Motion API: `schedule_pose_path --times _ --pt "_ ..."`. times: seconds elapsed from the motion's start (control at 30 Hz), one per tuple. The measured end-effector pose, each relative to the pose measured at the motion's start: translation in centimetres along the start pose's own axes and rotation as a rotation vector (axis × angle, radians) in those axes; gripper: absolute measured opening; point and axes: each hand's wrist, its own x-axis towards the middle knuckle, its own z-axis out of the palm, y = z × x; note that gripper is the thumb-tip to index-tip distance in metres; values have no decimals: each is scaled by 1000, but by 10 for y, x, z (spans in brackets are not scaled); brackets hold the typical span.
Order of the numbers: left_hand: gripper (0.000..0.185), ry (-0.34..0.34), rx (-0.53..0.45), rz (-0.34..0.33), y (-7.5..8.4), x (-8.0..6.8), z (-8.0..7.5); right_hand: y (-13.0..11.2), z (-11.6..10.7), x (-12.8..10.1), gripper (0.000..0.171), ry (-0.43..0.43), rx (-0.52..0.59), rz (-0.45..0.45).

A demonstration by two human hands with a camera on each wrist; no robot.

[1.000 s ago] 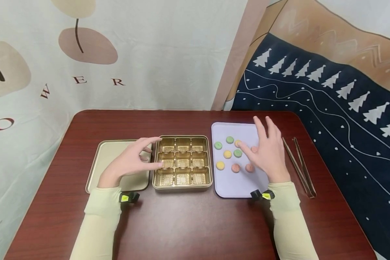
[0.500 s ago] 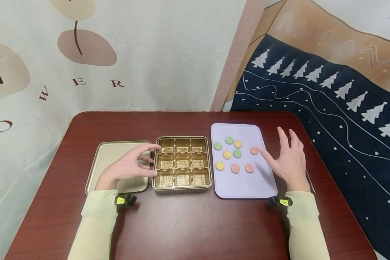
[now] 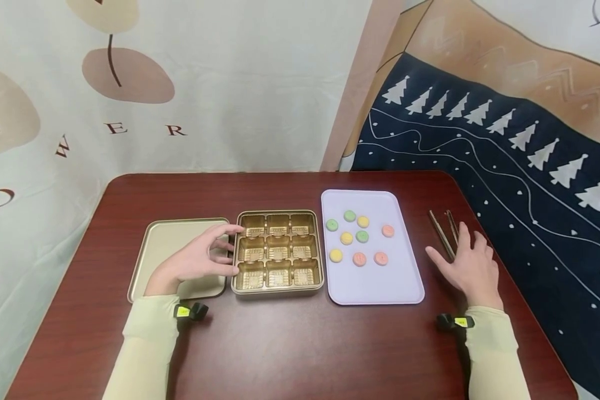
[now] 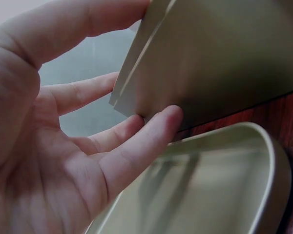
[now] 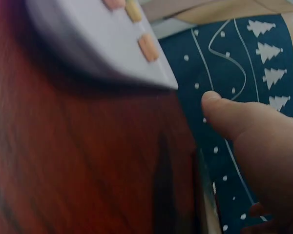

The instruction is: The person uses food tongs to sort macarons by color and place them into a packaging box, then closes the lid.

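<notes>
A gold box [image 3: 278,251] with nine empty cells sits mid-table. My left hand [image 3: 200,258] lies over the box's lid [image 3: 165,244]. Its thumb and straight fingers [image 4: 156,126] touch the box's left wall [image 4: 210,63]. To the right, a lavender tray [image 3: 375,283] carries several small round sweets in green [image 3: 349,215], yellow [image 3: 336,255] and pink [image 3: 380,258]. My right hand [image 3: 467,264] is open and spread flat on the table right of the tray, covering the near end of the metal tongs [image 3: 442,230]. I cannot tell whether it touches them.
The dark red table [image 3: 290,344] ends close behind the right hand. A navy cloth with white trees [image 3: 530,183] hangs to the right, and a pale curtain [image 3: 205,83] stands behind. The right wrist view shows the tray's corner [image 5: 88,44] and a pink sweet [image 5: 147,47].
My right hand left the lavender tray, slid right and came down over the tongs. My left hand drew back slightly to the box's left wall.
</notes>
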Motion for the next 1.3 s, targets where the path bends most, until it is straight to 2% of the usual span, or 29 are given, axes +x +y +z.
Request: schedule_pose_path --times 0.13,0.33,0.53,0.8,1.07,1.3 --pt "90 -14 -29 0 -3 -1 0 8 4 -1 119 -54 -47 12" --pt "92 -24 -55 12 -6 -1 0 12 9 0 116 -77 -59 22" --pt "92 -18 -76 -6 -8 -2 -1 12 12 1 100 -45 -46 8" --pt "93 -18 -96 -5 -9 -2 -2 10 14 3 62 -3 -20 16" --pt "95 -9 -104 3 -9 -2 -1 8 17 5 55 -21 -22 47" --pt "98 -2 -94 12 -9 -5 0 4 18 5 49 5 -24 33"
